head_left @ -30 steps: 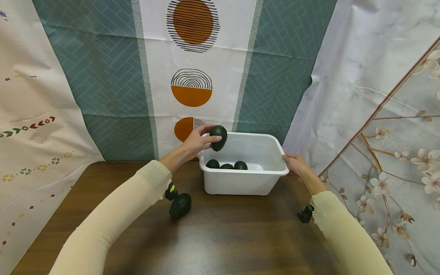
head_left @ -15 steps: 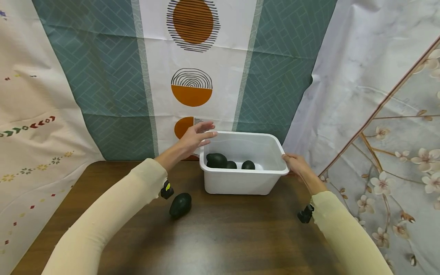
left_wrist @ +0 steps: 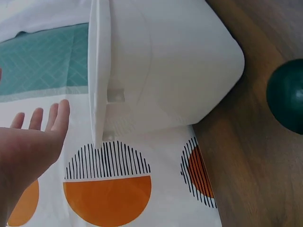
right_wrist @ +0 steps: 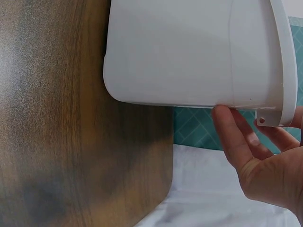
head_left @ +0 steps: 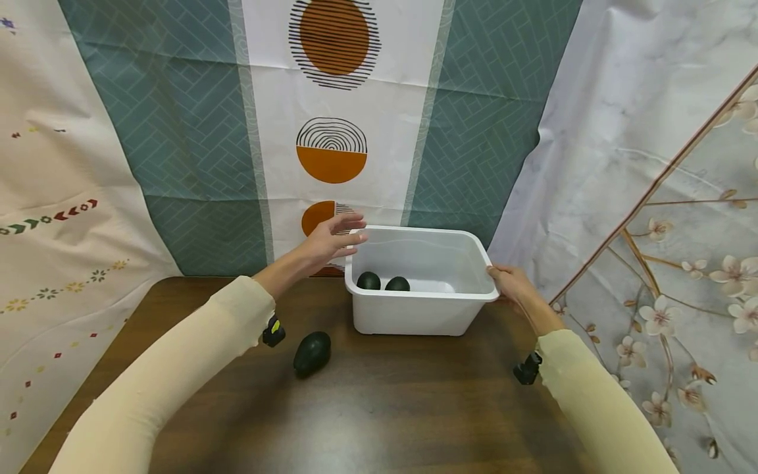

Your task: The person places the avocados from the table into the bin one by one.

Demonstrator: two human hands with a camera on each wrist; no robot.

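A white plastic bin (head_left: 414,316) stands upright at the back of the table. Inside, near its left end, the tops of two dark green avocados (head_left: 368,280) show above the front rim; the front wall hides the rest. Just off the bin's left end is my left hand (head_left: 331,241), fingers spread loosely and holding nothing. My right hand (right_wrist: 272,175) grips the bin's right end, fingers curled under the rim and against the outer wall. Another avocado (head_left: 312,353) lies on the table, front left of the bin, below my left forearm.
The brown wooden table (head_left: 379,415) spreads out in front of the bin. Patterned cloths (head_left: 195,164) hang close behind it and at both sides. Each wrist carries a small black camera (head_left: 274,331).
My left hand has let an avocado go into the bin's left end and drawn back to the left. Avocados in the bin have shifted. The right hand keeps its grip.
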